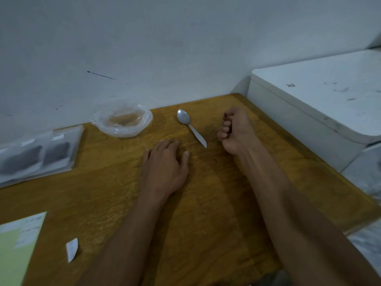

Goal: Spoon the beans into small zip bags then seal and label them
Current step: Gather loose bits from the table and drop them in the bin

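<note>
Wooden table point(206, 203), head view. L hand point(165, 166) rests palm-down near table centre, fingers relaxed and spread, holding nothing. R hand point(235, 129) lies on its side toward far-right corner, fingers curled in; cannot tell if anything is inside. Spoon point(190, 125) lies flat betw. the hands, bowl toward the far edge, apart from both. Clear plastic bowl point(122, 121) at far edge, left of spoon. Filled zip bags point(35, 155) w/ white labels lie flat at left edge. Green sheet point(18, 244) at near-left corner, loose label scrap point(72, 249) just beside it.
</note>
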Available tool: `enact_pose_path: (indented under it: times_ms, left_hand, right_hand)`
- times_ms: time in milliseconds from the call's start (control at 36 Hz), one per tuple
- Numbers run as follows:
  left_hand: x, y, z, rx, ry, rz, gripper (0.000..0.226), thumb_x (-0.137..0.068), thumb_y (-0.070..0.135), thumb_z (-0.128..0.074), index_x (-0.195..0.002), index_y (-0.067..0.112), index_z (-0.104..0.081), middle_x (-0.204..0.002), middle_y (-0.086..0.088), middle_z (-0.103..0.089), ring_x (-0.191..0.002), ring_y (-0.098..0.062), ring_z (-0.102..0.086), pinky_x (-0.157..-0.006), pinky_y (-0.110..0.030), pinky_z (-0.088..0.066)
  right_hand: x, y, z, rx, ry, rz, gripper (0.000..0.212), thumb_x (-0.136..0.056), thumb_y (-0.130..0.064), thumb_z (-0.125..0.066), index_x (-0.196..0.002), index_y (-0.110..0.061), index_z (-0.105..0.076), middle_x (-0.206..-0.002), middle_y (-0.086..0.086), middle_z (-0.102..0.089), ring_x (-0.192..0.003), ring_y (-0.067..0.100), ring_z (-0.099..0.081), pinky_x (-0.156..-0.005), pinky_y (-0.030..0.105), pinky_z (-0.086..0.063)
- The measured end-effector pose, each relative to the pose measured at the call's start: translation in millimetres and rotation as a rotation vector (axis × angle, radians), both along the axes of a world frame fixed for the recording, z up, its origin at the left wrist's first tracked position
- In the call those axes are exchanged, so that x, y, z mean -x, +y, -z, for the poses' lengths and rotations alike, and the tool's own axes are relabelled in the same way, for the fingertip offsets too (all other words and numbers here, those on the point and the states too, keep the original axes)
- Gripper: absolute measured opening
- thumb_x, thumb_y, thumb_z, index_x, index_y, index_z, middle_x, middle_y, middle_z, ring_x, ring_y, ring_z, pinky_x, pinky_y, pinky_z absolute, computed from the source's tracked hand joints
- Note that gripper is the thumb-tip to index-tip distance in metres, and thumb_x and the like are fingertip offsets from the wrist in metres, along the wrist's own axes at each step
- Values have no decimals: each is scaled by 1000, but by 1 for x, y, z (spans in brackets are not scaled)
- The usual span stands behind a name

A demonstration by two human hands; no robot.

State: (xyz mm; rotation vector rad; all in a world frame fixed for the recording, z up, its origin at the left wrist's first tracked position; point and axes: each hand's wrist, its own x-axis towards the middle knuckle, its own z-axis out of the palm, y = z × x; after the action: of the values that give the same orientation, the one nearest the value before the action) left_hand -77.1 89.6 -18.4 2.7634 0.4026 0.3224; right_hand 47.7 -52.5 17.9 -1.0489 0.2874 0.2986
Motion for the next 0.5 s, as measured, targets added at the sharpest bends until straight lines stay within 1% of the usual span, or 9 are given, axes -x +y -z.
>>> enact_pose_path:
  times_ms: [28,83,167,250,361,500]
  left_hand:
    - [0,0,0,-1,0,-1,53,-100,51,-42,-145,23,-49,-154,2,-44,-146,-17,-33,-121,-49,-23]
    - [1,-1,0,-4,-1,-5,53,-100,51,-42,-144,22,-49,-154,2,-45,-146,-17,-34,-121,-49,-24]
    - [1,-2,0,-3,2,-14,54,-100,52,-42,-145,22,-49,-155,1,-44,-146,-17,-34,-121,-50,-25]
    - [1,-2,0,2,-2,-14,54,-100,52,-42,-145,23,-49,-155,2,-43,-145,-17,-34,-120,-50,-26]
    - [1,-3,0,-5,11,-18,54,-100,53,-42,-146,24,-49,-155,2,-43,-145,-17,-35,-120,-50,-28]
    - [0,-5,-2,-23,31,-17,54,-100,53,-42,-146,23,-48,-156,0,-43,-145,-19,-35,-119,-50,-29]
  right_hand:
    - [1,-2,-1,-65,31,-8,20,-88,-12,-43,-69,-16,-45,-58,-3,-37,-45,9,-28,-41,23,-21]
    - [1,-3,-2,-125,71,-10,25,-90,-11,-36,-68,-15,-47,-58,-1,-40,-47,11,-32,-44,24,-23]
    - [1,0,-2,-123,75,-16,28,-93,-14,-35,-68,-15,-47,-59,0,-42,-48,11,-34,-45,25,-24]
    - [0,3,1,-44,53,-11,28,-96,-16,-38,-70,-16,-48,-58,-2,-42,-46,10,-34,-41,23,-24]
    - [0,7,7,142,-32,-6,25,-94,-14,-45,-71,-15,-51,-59,-3,-43,-44,8,-35,-37,22,-25]
    - [6,6,10,288,-137,-9,29,-99,-26,-52,-73,-15,-58,-59,-3,-46,-47,9,-40,-38,22,-29]
